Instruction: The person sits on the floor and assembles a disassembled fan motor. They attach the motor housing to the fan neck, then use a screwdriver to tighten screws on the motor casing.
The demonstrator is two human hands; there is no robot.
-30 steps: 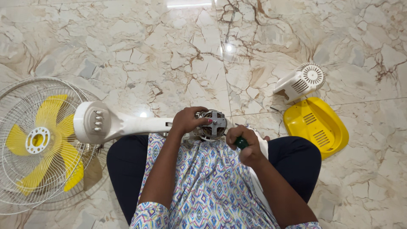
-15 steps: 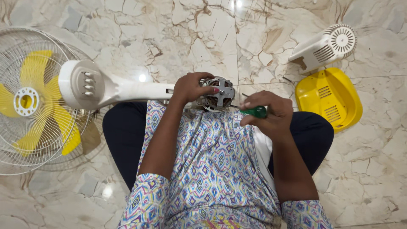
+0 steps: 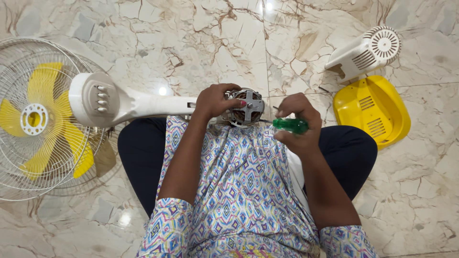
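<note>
I see the fan motor [image 3: 247,107] bare on the lap, at the front edge of the patterned dress [image 3: 239,200], joined to the white fan neck [image 3: 143,102]; the left hand [image 3: 213,100] has its fingers wrapped over the motor's left side; the right hand [image 3: 295,125] has its fingers closed round a green-handled screwdriver [image 3: 290,125] pointing at the motor. I judge the motor heavy, rigid, with exposed windings that are fragile; hold by the metal frame or the neck, not the coils. On the marble floor [image 3: 191,38]: a wire guard [image 3: 38,119] enclosing the yellow blade [image 3: 45,86] towards the left edge; a white motor cover [image 3: 366,52] and yellow shell [image 3: 373,110] towards the right edge, both apparently empty.
</note>
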